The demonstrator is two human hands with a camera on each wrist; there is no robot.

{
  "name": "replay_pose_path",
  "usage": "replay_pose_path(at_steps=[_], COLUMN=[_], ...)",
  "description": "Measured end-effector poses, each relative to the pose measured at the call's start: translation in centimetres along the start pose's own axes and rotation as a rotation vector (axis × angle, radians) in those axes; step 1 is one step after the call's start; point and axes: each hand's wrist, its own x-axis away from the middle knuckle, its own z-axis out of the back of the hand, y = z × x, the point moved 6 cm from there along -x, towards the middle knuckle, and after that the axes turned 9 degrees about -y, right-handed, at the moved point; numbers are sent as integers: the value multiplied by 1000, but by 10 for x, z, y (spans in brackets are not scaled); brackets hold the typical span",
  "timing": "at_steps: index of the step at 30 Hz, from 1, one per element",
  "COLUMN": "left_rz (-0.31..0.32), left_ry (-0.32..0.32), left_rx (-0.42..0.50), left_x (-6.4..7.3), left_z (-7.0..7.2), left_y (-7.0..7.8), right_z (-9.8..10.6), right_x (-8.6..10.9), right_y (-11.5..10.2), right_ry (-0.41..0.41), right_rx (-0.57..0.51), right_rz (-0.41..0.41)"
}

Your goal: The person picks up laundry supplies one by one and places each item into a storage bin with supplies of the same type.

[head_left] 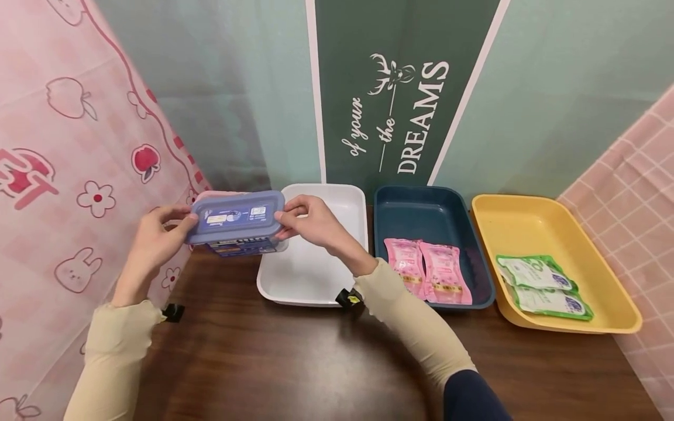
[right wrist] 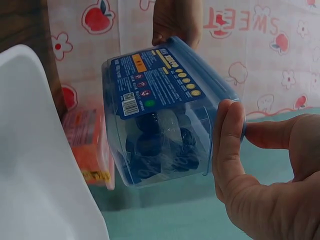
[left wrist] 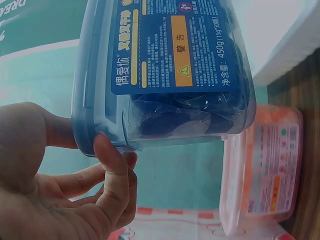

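A clear plastic tub of blue laundry pods [head_left: 237,217] with a blue lid is held up off the table, left of the white tray. My left hand [head_left: 160,237] pinches one end of its lid rim between thumb and fingers. At the other end, my right hand [head_left: 315,222] grips the lid rim the same way. The left wrist view shows the printed label on the tub's side, and dark blue pods show through the wall in the right wrist view. Behind it stands a similar pink-lidded tub [left wrist: 272,167], mostly hidden in the head view.
A white tray [head_left: 310,278] stands beside the held tub. To its right, a navy tray [head_left: 416,207] holds pink pouches [head_left: 429,272]; a yellow tray [head_left: 518,225] holds green-and-white packs [head_left: 544,286]. Patterned cloths [head_left: 79,158] hang around the brown table [head_left: 295,362].
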Motion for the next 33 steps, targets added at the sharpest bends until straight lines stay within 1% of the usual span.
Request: replay_pose_path(at_steps=[4, 9, 11, 16, 23, 28, 33], left_rz=[-6, -41, -49, -45, -80, -63, -57], left_ry=[-22, -18, -26, -55, -82, -84, -102], left_rx=[18, 18, 32, 80, 126, 103, 133], left_x=[-9, -23, -29, -42, -60, -69, -76], left_z=[-7, -15, -20, -33, -49, -61, -74], left_y=[11, 23, 27, 33, 40, 42, 41], right_z=[16, 34, 42, 61, 82, 92, 101], right_x=[3, 4, 4, 7, 9, 12, 15], right_y=[-3, -7, -7, -5, 2, 8, 14], right_ry=[35, 69, 81, 117, 161, 188, 207], right_rx=[31, 53, 57, 104, 122, 130, 146], right_rz=[-3, -5, -8, -33, -37, -36, -31])
